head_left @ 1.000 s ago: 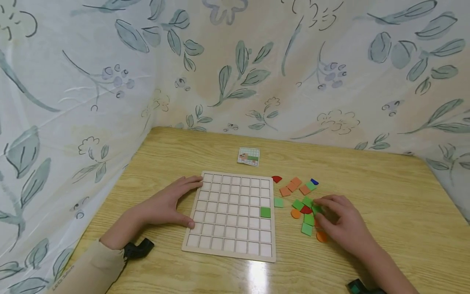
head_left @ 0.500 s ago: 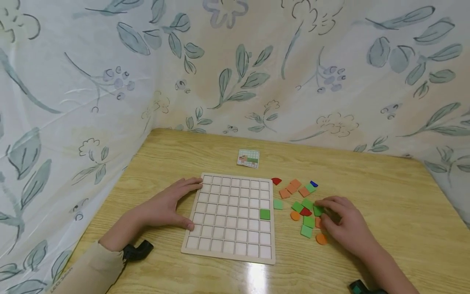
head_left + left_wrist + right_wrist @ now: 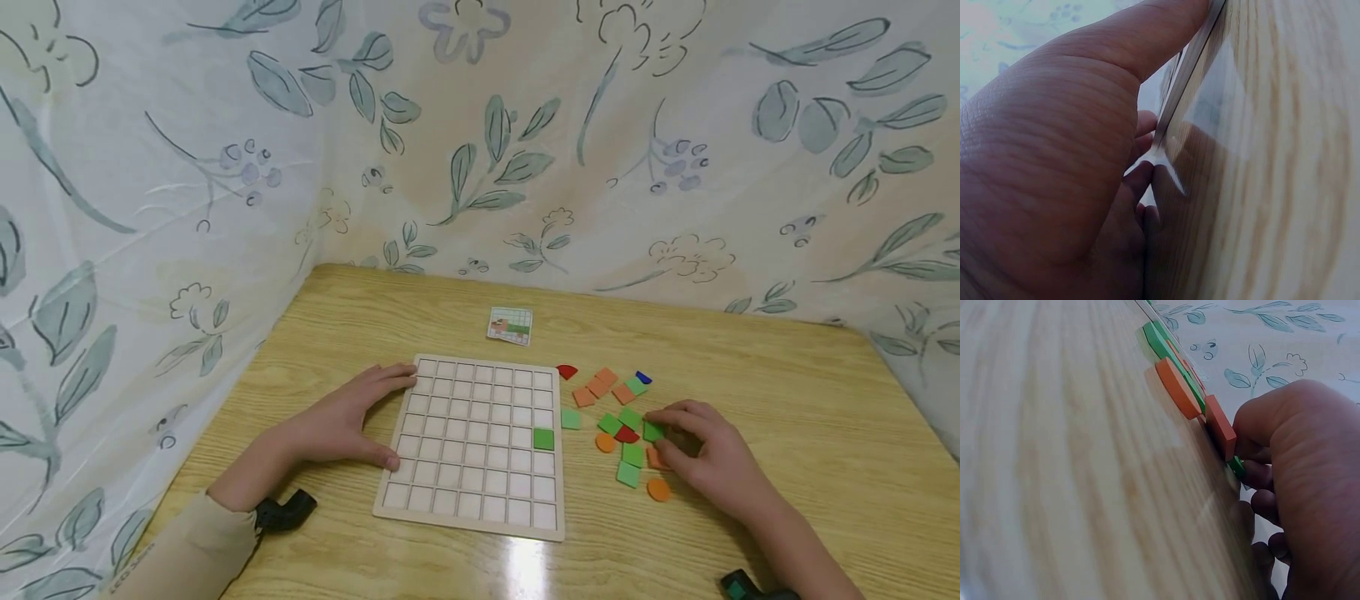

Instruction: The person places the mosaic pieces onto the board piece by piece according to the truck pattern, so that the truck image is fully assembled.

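My left hand (image 3: 333,425) rests at the left side of a wooden grid board (image 3: 468,532), thumb and fingers spread along its edge. In the left wrist view the thumb (image 3: 1172,31) lies over the board's edge. One green square tile (image 3: 543,439) sits in a cell of the right column. My right hand (image 3: 708,450) pinches another green square tile (image 3: 652,430) between thumb and forefinger, low over the table at the right of the loose pieces. Under its thumb an orange square (image 3: 656,458) is partly hidden; the right wrist view shows this orange square (image 3: 1221,428) close to the fingertips.
Several loose pieces lie right of the board, among them an orange disc (image 3: 659,490), a red quarter piece (image 3: 567,372), a blue piece (image 3: 643,377) and a light green square (image 3: 571,419). Behind the board lies a small pattern card (image 3: 510,326). A floral cloth (image 3: 525,150) hangs behind the table.
My right hand has drawn the green tile slightly right, away from the cluster, uncovering more of it and of the orange square. My left hand keeps its place on the board.
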The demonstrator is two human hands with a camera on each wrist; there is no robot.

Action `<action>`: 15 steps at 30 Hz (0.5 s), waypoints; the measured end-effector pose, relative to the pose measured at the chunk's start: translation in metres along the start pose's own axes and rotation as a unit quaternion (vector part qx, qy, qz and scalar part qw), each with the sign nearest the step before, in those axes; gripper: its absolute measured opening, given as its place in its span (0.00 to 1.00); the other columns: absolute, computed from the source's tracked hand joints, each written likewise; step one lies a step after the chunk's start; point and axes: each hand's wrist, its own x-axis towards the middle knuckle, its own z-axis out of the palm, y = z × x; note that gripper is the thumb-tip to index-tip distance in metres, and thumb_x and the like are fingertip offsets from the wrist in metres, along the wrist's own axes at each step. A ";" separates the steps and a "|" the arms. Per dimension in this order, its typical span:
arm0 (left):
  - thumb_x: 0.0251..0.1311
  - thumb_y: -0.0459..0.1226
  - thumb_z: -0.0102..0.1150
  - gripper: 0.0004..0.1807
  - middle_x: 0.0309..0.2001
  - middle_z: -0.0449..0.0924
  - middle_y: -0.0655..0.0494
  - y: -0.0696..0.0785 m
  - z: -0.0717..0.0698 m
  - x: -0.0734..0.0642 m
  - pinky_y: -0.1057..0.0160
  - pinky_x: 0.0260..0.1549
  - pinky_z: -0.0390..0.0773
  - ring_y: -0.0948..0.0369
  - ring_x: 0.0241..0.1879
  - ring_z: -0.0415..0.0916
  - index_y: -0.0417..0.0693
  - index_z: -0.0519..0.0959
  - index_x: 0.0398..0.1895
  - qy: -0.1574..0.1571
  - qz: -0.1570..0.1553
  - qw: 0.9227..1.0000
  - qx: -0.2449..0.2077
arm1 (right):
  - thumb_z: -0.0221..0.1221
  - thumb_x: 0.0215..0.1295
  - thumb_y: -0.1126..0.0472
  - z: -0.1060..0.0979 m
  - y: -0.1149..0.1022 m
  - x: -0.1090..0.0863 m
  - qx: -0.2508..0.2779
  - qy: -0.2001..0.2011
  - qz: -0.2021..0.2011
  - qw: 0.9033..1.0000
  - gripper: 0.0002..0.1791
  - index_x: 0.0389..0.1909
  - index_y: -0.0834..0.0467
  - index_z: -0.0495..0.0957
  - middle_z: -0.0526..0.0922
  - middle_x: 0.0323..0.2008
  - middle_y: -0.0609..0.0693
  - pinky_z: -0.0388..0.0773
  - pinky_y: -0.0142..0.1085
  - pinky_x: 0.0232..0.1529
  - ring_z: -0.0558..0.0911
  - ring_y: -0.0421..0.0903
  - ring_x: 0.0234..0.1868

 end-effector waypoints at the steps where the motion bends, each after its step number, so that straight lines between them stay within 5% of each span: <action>1: 0.48 0.69 0.81 0.67 0.88 0.51 0.59 0.000 0.000 0.000 0.34 0.80 0.53 0.48 0.87 0.44 0.54 0.61 0.88 0.000 0.000 1.000 0.001 | 0.75 0.65 0.69 0.000 0.000 0.000 -0.001 -0.001 0.003 1.000 0.20 0.55 0.47 0.91 0.86 0.51 0.40 0.68 0.19 0.53 0.76 0.33 0.54; 8: 0.49 0.68 0.82 0.66 0.88 0.53 0.55 0.002 -0.001 -0.001 0.29 0.78 0.55 0.43 0.86 0.47 0.51 0.62 0.87 0.007 0.008 1.000 0.003 | 0.77 0.66 0.65 -0.001 -0.001 0.000 0.002 -0.005 0.012 1.000 0.18 0.54 0.46 0.91 0.86 0.50 0.39 0.72 0.20 0.51 0.77 0.35 0.52; 15: 0.47 0.70 0.81 0.68 0.88 0.51 0.60 -0.002 0.002 0.000 0.34 0.80 0.53 0.49 0.87 0.45 0.54 0.62 0.88 0.003 -0.002 1.000 0.002 | 0.77 0.64 0.65 0.000 0.000 0.001 -0.016 -0.001 0.001 1.000 0.17 0.52 0.47 0.91 0.87 0.48 0.38 0.73 0.21 0.49 0.79 0.36 0.49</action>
